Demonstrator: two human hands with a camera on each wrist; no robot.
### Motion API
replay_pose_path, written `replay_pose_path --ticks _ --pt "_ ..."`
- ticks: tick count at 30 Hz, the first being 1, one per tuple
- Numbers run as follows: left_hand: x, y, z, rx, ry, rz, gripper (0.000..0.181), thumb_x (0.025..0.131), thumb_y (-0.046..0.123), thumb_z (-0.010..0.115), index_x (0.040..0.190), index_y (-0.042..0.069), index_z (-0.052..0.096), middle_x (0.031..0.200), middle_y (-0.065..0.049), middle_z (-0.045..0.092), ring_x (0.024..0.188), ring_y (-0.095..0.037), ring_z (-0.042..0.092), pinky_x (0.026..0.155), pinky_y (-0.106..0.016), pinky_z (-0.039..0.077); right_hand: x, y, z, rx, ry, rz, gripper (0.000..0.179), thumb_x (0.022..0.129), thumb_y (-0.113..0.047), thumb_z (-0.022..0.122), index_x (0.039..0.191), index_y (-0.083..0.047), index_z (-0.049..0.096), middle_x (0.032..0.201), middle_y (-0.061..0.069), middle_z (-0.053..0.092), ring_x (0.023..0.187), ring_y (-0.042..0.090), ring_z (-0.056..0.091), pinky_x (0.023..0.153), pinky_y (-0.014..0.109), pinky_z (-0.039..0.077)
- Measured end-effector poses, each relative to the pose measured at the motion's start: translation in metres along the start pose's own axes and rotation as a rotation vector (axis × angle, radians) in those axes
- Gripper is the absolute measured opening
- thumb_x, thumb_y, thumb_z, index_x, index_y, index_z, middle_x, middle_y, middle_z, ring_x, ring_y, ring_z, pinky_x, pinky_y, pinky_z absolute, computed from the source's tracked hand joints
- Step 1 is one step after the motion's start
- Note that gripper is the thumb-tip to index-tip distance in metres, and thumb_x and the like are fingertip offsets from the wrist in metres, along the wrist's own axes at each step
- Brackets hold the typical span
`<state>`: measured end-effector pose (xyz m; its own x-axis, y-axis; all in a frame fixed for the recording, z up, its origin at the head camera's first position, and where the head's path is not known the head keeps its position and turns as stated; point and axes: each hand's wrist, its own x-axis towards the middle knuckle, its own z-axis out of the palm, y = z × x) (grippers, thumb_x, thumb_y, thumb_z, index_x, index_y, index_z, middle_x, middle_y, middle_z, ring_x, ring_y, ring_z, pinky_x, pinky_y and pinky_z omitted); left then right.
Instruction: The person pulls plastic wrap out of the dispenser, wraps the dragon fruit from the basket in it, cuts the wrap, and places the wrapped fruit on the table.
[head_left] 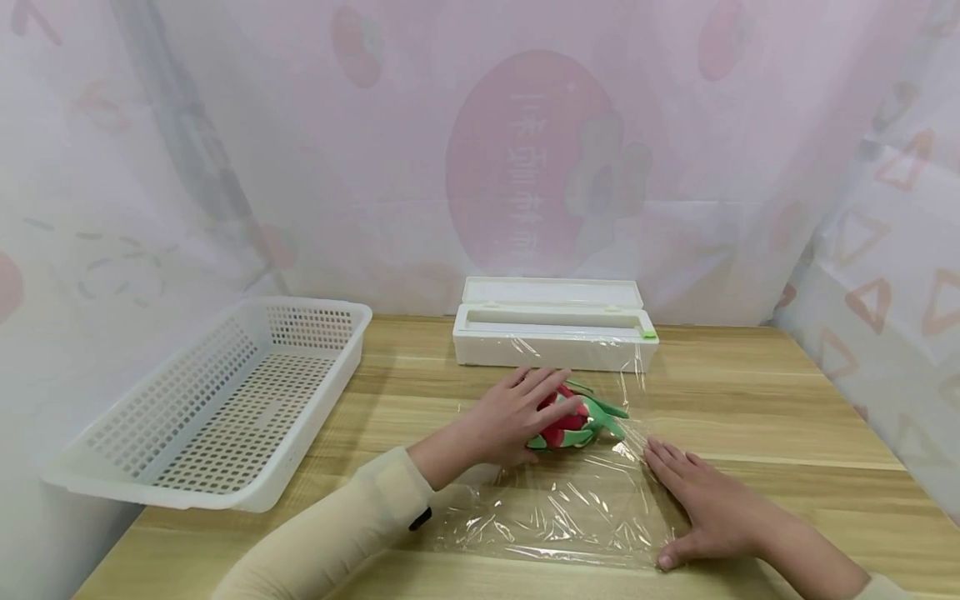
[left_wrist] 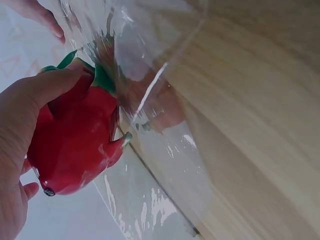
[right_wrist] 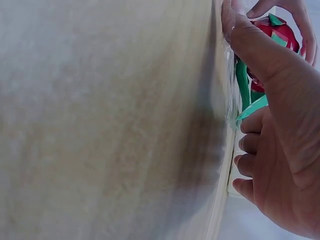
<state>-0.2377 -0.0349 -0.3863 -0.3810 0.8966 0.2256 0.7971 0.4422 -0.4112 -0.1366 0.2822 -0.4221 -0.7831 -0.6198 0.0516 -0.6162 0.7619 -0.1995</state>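
A red dragon fruit [left_wrist: 75, 142] with green leaf tips lies on a sheet of clear plastic wrap [head_left: 555, 517] spread over the table. My left hand [head_left: 510, 421] grips the fruit from above and the left, its thumb across the red skin in the left wrist view. At the right edge of the wrap, my right hand [head_left: 705, 504] rests with thumb and fingers spread apart, fingertips close to the fruit's green tips [head_left: 611, 417]. From the right wrist view, the right hand [right_wrist: 285, 120] is low beside the tabletop, its fingers loosely bent.
Behind the fruit stands a white wrap dispenser box [head_left: 555, 354] with its lid raised and a small green piece [head_left: 648, 334] at its right corner; the wrap runs from its front. A white perforated basket [head_left: 315, 425] sits on the left. Printed cloth [head_left: 375, 167] encloses the wooden table [head_left: 750, 375].
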Motion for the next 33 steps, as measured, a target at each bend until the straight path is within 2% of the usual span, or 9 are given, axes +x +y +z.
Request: replay_pose_path --ticks 7,15,18,19,22,24,26,29,33 --pt "-0.016 -0.005 -0.005 -0.08 0.114 0.0 0.095 0.068 0.05 0.081 0.146 0.016 0.039 0.151 -0.018 0.032 0.137 -0.033 0.03 0.109 -0.051 0.029 -0.004 -0.001 -0.001 -0.048 0.043 -0.038 0.123 0.066 -0.081 0.061 0.145 0.008 0.032 0.15 0.028 0.03 0.133 0.046 0.034 0.106 0.01 -0.011" --pt "-0.041 -0.01 -0.016 -0.107 0.166 -0.025 0.096 0.069 0.05 0.082 0.146 0.012 0.039 0.15 -0.019 0.033 0.137 -0.035 0.031 0.11 -0.05 0.027 -0.008 -0.003 -0.002 -0.12 0.101 -0.074 0.119 0.068 -0.081 0.059 0.144 0.007 0.035 0.15 0.026 0.032 0.131 0.046 0.038 0.108 0.013 -0.01" --pt "-0.051 -0.012 -0.022 -0.105 0.166 -0.039 0.096 0.068 0.051 0.082 0.145 0.012 0.04 0.151 -0.02 0.033 0.137 -0.035 0.031 0.111 -0.051 0.027 -0.01 -0.003 -0.001 -0.154 0.123 -0.094 0.12 0.067 -0.082 0.058 0.144 0.008 0.036 0.15 0.026 0.033 0.131 0.044 0.038 0.109 0.014 -0.009" --pt "-0.054 -0.012 -0.024 -0.098 0.168 -0.042 0.096 0.068 0.051 0.082 0.145 0.012 0.04 0.151 -0.02 0.033 0.137 -0.035 0.031 0.11 -0.051 0.027 -0.01 -0.003 -0.001 -0.162 0.13 -0.1 0.12 0.067 -0.082 0.058 0.144 0.008 0.036 0.149 0.026 0.033 0.134 0.042 0.036 0.109 0.015 -0.009" --pt "-0.062 -0.013 -0.027 -0.113 0.166 -0.048 0.098 0.068 0.052 0.082 0.145 0.011 0.039 0.153 -0.019 0.03 0.138 -0.035 0.029 0.111 -0.051 0.025 -0.012 -0.004 -0.002 -0.189 0.157 -0.122 0.12 0.067 -0.082 0.059 0.143 0.008 0.037 0.148 0.027 0.035 0.145 0.029 0.013 0.111 0.017 -0.008" --pt "-0.068 -0.013 -0.028 -0.14 0.174 -0.046 0.099 0.068 0.052 0.083 0.145 0.01 0.039 0.154 -0.018 0.028 0.139 -0.034 0.028 0.112 -0.05 0.023 -0.013 -0.005 -0.003 -0.197 0.166 -0.133 0.12 0.066 -0.082 0.059 0.142 0.009 0.037 0.147 0.028 0.036 0.146 0.015 -0.003 0.111 0.017 -0.008" --pt "-0.074 -0.012 -0.028 -0.164 0.182 -0.041 0.099 0.068 0.051 0.083 0.145 0.009 0.039 0.154 -0.019 0.029 0.139 -0.034 0.028 0.112 -0.05 0.023 -0.014 -0.006 -0.003 -0.202 0.174 -0.144 0.12 0.066 -0.081 0.059 0.142 0.008 0.037 0.146 0.029 0.036 0.141 0.004 -0.012 0.111 0.018 -0.008" --pt "-0.084 -0.009 -0.029 -0.198 0.19 -0.041 0.097 0.068 0.049 0.084 0.144 0.008 0.04 0.153 -0.019 0.031 0.139 -0.034 0.029 0.112 -0.051 0.024 -0.016 -0.007 -0.004 -0.201 0.18 -0.155 0.119 0.066 -0.08 0.06 0.144 0.006 0.036 0.149 0.026 0.035 0.145 0.009 -0.003 0.112 0.018 -0.006" --pt "-0.098 -0.005 -0.029 -0.241 0.197 -0.044 0.097 0.068 0.048 0.084 0.144 0.007 0.04 0.152 -0.019 0.033 0.138 -0.034 0.033 0.111 -0.052 0.026 -0.018 -0.011 -0.006 -0.179 0.19 -0.145 0.118 0.066 -0.079 0.062 0.148 0.001 0.034 0.153 0.018 0.033 0.14 0.03 0.028 0.111 0.016 -0.002"
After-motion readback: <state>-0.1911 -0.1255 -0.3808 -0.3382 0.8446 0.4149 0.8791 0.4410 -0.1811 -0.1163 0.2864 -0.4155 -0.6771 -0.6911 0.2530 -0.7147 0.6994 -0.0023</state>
